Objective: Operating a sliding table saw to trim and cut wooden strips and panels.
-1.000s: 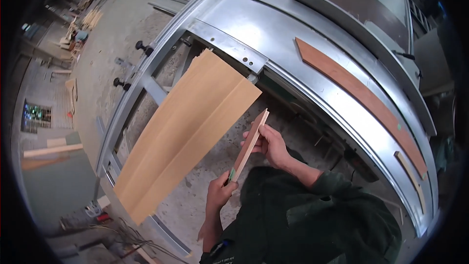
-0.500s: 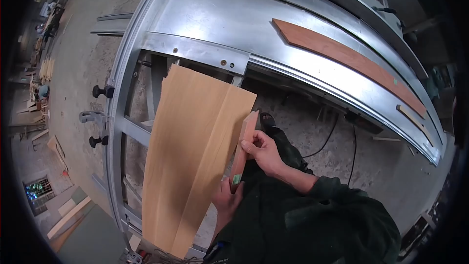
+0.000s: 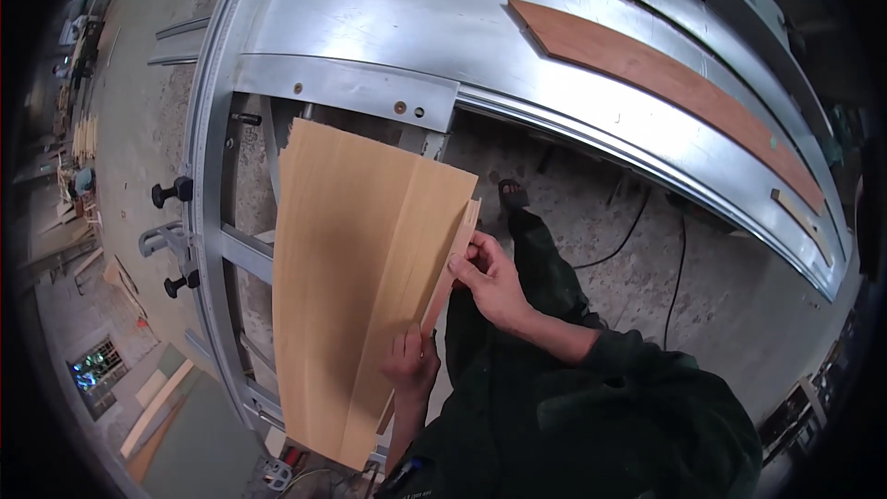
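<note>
Head view: both hands, left hand (image 3: 411,360) and right hand (image 3: 490,277), pinch the veneer sheet (image 3: 360,286), now drawn nearer than before, below the metal frame (image 3: 370,83).

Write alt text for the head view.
Two hands, left hand and right hand, hold a thin wooden strip against the edge of a pale veneer sheet, above a metal machine table carrying a reddish board.
</note>
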`<state>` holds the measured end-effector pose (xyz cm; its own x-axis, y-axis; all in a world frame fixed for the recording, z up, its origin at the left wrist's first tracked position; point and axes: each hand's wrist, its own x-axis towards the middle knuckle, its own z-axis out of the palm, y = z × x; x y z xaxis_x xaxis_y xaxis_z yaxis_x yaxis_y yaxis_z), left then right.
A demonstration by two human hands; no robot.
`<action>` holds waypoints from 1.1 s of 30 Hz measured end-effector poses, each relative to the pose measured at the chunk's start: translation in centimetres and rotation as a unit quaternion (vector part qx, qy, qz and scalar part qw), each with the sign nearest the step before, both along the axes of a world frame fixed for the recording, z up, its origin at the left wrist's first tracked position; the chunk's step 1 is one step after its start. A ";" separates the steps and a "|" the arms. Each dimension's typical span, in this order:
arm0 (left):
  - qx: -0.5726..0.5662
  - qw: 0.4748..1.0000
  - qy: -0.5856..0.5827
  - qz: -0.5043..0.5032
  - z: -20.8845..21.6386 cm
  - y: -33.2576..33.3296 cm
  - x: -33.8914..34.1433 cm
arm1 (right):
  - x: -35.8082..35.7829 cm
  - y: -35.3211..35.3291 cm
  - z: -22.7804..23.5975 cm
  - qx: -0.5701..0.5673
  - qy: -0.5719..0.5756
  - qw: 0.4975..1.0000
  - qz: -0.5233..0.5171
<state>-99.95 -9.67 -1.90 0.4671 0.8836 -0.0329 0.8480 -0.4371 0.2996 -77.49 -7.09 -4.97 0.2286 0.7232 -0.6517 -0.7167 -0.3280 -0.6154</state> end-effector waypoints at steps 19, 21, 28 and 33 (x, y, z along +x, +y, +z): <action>-0.101 0.994 -0.028 0.017 0.3 2.9 1.9 | 2.2 2.4 -0.8 0.062 -0.006 0.998 0.014; -0.099 0.995 -0.021 0.022 0.5 3.3 2.5 | 2.8 2.8 -0.6 0.046 -0.068 0.995 0.051; -0.125 0.991 -0.002 0.043 0.5 3.2 1.8 | 2.6 3.1 -1.8 0.044 -0.060 0.995 0.067; -0.013 0.997 -0.038 -0.067 0.9 7.4 6.8 | 2.7 3.1 -2.1 0.054 -0.042 0.996 0.052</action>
